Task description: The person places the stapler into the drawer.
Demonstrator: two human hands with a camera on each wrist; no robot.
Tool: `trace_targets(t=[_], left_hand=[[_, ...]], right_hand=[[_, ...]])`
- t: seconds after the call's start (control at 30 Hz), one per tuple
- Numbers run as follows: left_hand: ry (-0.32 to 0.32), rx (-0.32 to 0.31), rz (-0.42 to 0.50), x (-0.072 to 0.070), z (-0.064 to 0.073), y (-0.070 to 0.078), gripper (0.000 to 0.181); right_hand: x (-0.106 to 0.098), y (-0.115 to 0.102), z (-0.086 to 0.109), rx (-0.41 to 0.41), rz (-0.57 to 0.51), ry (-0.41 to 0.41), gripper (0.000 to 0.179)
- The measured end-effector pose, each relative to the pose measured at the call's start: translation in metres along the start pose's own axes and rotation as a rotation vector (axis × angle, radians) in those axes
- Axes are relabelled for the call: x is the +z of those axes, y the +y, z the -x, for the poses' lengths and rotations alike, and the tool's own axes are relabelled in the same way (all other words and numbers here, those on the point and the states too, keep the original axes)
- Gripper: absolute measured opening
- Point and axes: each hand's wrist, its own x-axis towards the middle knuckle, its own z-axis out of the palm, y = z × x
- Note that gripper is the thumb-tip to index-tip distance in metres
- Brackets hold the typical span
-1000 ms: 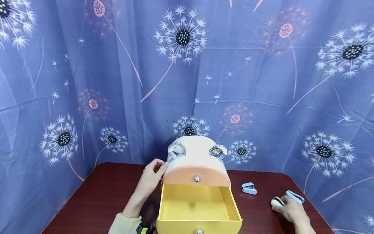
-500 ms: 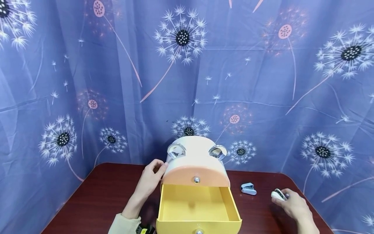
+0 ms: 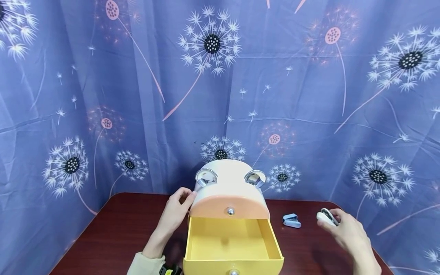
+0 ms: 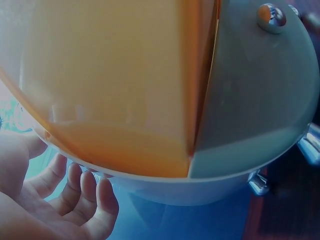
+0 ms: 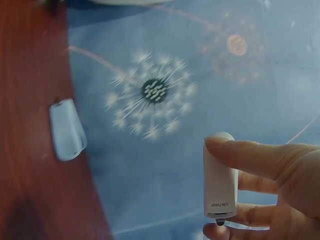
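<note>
My right hand (image 3: 351, 232) holds a white stapler (image 3: 326, 218) above the right side of the table. In the right wrist view, the thumb lies along one side of the white stapler (image 5: 220, 182) and fingers curl behind it. A light blue stapler (image 3: 291, 220) lies on the table between that hand and a white desktop drawer box (image 3: 231, 173). The box's yellow lower drawer (image 3: 228, 238) is pulled out, with nothing seen inside; its orange upper drawer (image 3: 213, 206) is closed. My left hand (image 3: 173, 211) rests its loosely bent fingers against the box's left side.
Two shiny round eye-like pieces (image 3: 206, 177) stand up on the box top. The dark red table (image 3: 120, 229) ends at a blue dandelion-print curtain (image 3: 165, 152) behind and to both sides. A silver knob (image 3: 230, 211) sticks out from the orange drawer.
My right hand has lifted the white stapler off the table, up and slightly back. A second light blue stapler, earlier beside that hand, is no longer visible. The left hand stays put.
</note>
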Motion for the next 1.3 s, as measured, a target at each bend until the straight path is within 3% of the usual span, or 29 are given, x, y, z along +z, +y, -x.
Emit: trace_targets(t=[0.1,0.4,0.67,0.87,1.3], left_hand=[[0.011,-0.003,0.007,0.002,-0.004,-0.013,0.024],[0.022,0.007,0.001,0.002,-0.004,-0.013,0.024],[0.022,0.010,-0.004,0.001,-0.005,-0.014,0.025],[0.024,0.012,-0.009,0.001,-0.005,-0.014,0.026],[0.022,0.002,-0.001,0.001,-0.004,-0.012,0.023]], right_hand=[[-0.004,-0.013,0.005,-0.050,0.002,0.053,0.074],[-0.007,-0.050,0.016,-0.178,-0.065,0.171,0.060],[-0.011,-0.074,0.029,-0.193,-0.041,0.202,0.063],[-0.007,-0.096,0.040,-0.276,-0.041,0.291,0.052],[0.004,-0.143,0.063,-0.399,-0.039,0.335,0.048]])
